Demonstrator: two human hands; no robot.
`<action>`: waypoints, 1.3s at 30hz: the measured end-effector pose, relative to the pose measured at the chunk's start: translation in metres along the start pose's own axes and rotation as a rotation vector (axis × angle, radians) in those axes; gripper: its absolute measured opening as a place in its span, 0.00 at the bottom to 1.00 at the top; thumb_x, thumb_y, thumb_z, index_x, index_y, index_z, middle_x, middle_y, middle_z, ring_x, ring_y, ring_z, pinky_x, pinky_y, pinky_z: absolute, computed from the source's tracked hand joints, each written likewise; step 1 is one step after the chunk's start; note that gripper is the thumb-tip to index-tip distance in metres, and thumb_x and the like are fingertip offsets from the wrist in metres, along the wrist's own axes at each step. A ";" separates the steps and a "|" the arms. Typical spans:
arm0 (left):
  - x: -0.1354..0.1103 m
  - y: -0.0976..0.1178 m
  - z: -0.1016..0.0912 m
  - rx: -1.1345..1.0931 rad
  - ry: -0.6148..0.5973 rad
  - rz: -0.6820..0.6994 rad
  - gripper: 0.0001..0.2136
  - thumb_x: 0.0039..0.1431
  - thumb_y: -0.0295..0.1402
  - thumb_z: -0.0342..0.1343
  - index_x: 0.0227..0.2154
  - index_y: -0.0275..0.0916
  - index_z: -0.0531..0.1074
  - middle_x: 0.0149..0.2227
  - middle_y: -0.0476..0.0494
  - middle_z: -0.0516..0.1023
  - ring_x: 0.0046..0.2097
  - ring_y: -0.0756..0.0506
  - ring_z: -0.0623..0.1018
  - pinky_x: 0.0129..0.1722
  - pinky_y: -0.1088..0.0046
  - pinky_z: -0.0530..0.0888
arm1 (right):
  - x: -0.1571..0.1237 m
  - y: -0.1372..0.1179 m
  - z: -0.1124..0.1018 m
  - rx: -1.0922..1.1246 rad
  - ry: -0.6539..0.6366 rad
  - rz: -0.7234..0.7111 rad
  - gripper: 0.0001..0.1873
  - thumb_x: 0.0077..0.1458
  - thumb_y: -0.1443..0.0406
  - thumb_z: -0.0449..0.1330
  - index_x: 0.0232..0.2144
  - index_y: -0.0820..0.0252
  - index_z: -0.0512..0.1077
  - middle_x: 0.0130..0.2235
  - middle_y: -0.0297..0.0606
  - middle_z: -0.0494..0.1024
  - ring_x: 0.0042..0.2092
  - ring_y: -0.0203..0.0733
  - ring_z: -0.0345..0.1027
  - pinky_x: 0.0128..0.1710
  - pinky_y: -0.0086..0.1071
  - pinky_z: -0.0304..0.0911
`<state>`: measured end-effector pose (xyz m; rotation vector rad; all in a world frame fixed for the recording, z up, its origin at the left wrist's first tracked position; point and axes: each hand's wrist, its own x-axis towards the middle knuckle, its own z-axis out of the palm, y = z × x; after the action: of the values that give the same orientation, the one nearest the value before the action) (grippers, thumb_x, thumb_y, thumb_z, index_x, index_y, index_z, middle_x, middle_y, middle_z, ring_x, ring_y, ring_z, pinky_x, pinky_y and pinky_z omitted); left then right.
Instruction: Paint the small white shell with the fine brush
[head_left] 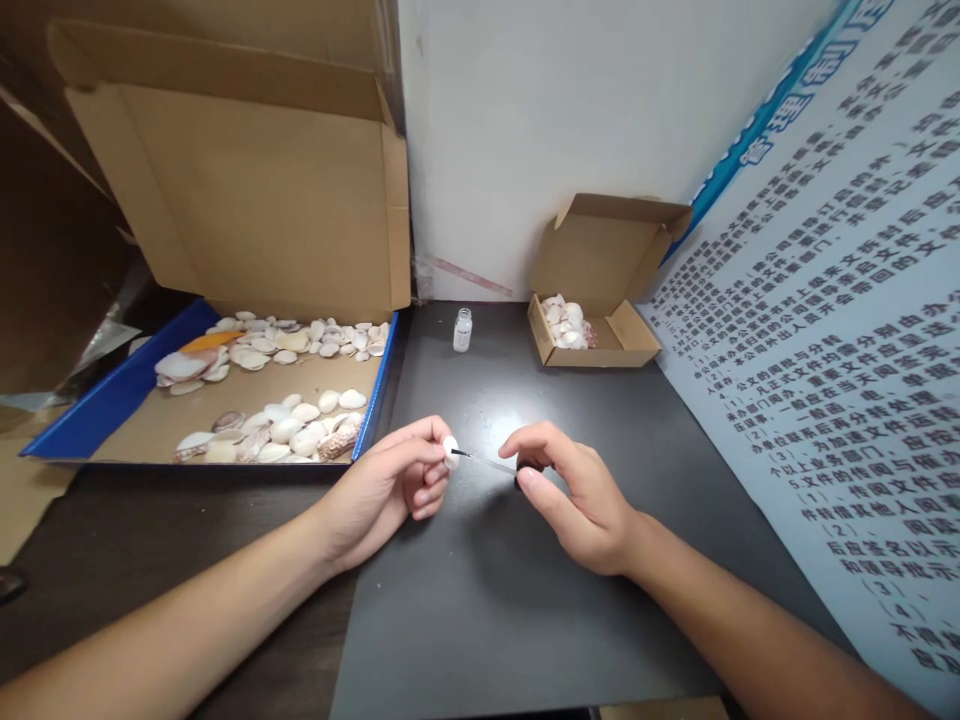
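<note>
Between the thumb and fingers of my left hand [405, 470] is a small white shell [451, 453], held up over the dark tabletop. My right hand [574, 495] is closed on the black cap of a thin brush applicator [487, 461]. The applicator has a clear stem, and its dark tip touches or nearly touches the shell's face; the exact contact is too small to tell. Behind both hands a small clear glass bottle [463, 331] stands upright without a cap, with a pale label on its front.
On the left, an open blue-edged cardboard box [300, 378] holds many shells in two groups. A smaller open cardboard box [600, 357] with shells stands at the back right. A white wall rises behind, and a printed poster [817, 300] borders the right side.
</note>
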<state>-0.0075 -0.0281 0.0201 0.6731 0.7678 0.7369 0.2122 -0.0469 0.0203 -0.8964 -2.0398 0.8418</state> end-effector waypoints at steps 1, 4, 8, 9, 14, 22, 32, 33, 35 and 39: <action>0.000 0.000 0.000 0.002 -0.001 0.000 0.04 0.57 0.27 0.55 0.28 0.38 0.66 0.22 0.54 0.60 0.21 0.55 0.59 0.21 0.79 0.56 | 0.000 0.001 0.000 -0.005 -0.016 0.016 0.09 0.65 0.68 0.50 0.46 0.56 0.64 0.26 0.26 0.63 0.25 0.32 0.58 0.27 0.26 0.57; 0.000 0.000 0.000 0.007 -0.007 0.005 0.04 0.57 0.28 0.55 0.28 0.37 0.66 0.22 0.54 0.60 0.21 0.55 0.59 0.22 0.79 0.56 | 0.001 0.002 0.001 -0.051 -0.033 0.078 0.09 0.63 0.68 0.52 0.46 0.57 0.64 0.25 0.25 0.60 0.25 0.32 0.57 0.26 0.26 0.56; 0.000 0.000 0.000 0.015 -0.006 0.003 0.04 0.57 0.28 0.55 0.28 0.37 0.66 0.22 0.54 0.60 0.21 0.55 0.58 0.22 0.79 0.56 | 0.001 0.001 0.000 -0.034 0.012 0.076 0.10 0.59 0.69 0.55 0.44 0.56 0.63 0.24 0.24 0.57 0.23 0.31 0.53 0.23 0.25 0.54; 0.000 0.000 0.000 0.016 -0.007 0.003 0.04 0.57 0.28 0.55 0.28 0.37 0.66 0.22 0.54 0.60 0.21 0.55 0.58 0.22 0.79 0.56 | 0.001 0.000 0.000 -0.020 0.017 0.052 0.10 0.59 0.69 0.54 0.44 0.56 0.63 0.25 0.25 0.59 0.23 0.32 0.55 0.24 0.25 0.56; -0.001 0.000 0.000 0.017 0.002 0.006 0.05 0.56 0.28 0.56 0.28 0.38 0.65 0.22 0.55 0.59 0.21 0.55 0.58 0.22 0.79 0.55 | 0.002 -0.001 0.002 -0.030 0.000 0.055 0.11 0.59 0.69 0.55 0.45 0.55 0.63 0.26 0.26 0.62 0.24 0.32 0.58 0.25 0.25 0.58; 0.000 -0.001 0.000 0.041 0.007 0.004 0.04 0.55 0.28 0.56 0.29 0.38 0.65 0.23 0.55 0.58 0.22 0.55 0.57 0.22 0.79 0.55 | 0.001 -0.002 0.001 -0.013 0.050 -0.006 0.12 0.58 0.69 0.56 0.45 0.55 0.63 0.26 0.25 0.62 0.24 0.31 0.59 0.24 0.25 0.59; -0.002 -0.002 0.003 0.126 0.000 0.011 0.07 0.54 0.32 0.58 0.28 0.38 0.65 0.22 0.55 0.57 0.22 0.54 0.56 0.22 0.79 0.54 | 0.002 -0.005 0.002 -0.057 0.100 -0.027 0.13 0.55 0.70 0.56 0.43 0.54 0.63 0.24 0.24 0.60 0.23 0.32 0.58 0.24 0.25 0.60; -0.002 -0.002 0.003 0.131 -0.004 0.014 0.07 0.53 0.32 0.59 0.28 0.38 0.64 0.22 0.55 0.57 0.22 0.54 0.56 0.22 0.79 0.54 | 0.002 -0.005 0.002 -0.050 0.087 -0.037 0.13 0.55 0.70 0.56 0.44 0.54 0.63 0.25 0.24 0.60 0.24 0.32 0.59 0.25 0.25 0.60; -0.002 -0.002 0.004 0.144 -0.003 0.017 0.07 0.54 0.32 0.59 0.28 0.38 0.65 0.21 0.56 0.56 0.22 0.54 0.56 0.22 0.79 0.54 | 0.001 -0.004 0.002 -0.070 0.073 -0.010 0.14 0.54 0.70 0.57 0.44 0.54 0.63 0.25 0.24 0.59 0.23 0.31 0.56 0.24 0.25 0.59; -0.001 -0.002 0.003 0.170 -0.001 0.028 0.07 0.54 0.32 0.58 0.28 0.38 0.65 0.22 0.56 0.56 0.22 0.54 0.55 0.22 0.79 0.55 | 0.001 -0.003 0.003 -0.110 0.108 0.037 0.15 0.53 0.70 0.58 0.43 0.54 0.63 0.24 0.22 0.55 0.22 0.31 0.52 0.22 0.24 0.57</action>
<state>-0.0051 -0.0311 0.0208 0.8388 0.8273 0.7014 0.2086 -0.0489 0.0218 -1.0215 -1.9966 0.6909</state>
